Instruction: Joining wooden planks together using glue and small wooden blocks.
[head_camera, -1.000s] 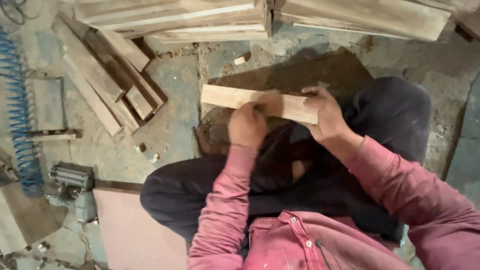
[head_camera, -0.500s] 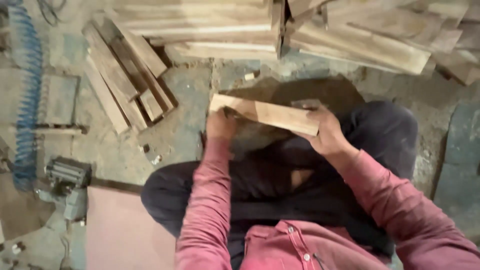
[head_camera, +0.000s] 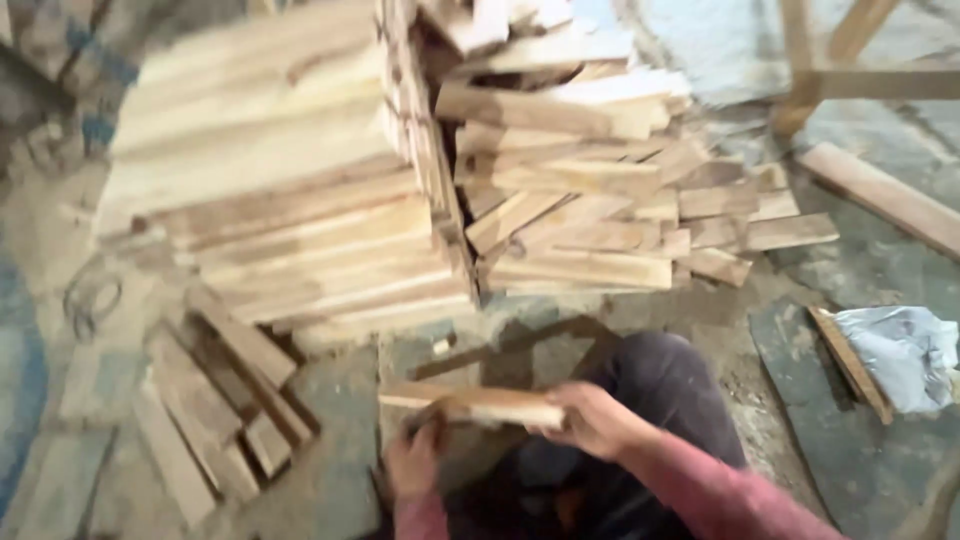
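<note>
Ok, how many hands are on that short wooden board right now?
2. The left hand grips the short wooden board near its left end from below, and the right hand holds its right end. The motion blur hides the fingers.

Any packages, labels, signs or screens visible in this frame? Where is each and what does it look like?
No labels, signs or screens show.
Crumpled grey-white bag or wrapping: on the floor at the far right, beside a thin wood strip; too blurred to tell whether it is a package.

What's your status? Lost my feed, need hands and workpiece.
Right hand grips wood piece at one end. Left hand under its other end. Stacked planks ahead, clear of it.
</note>
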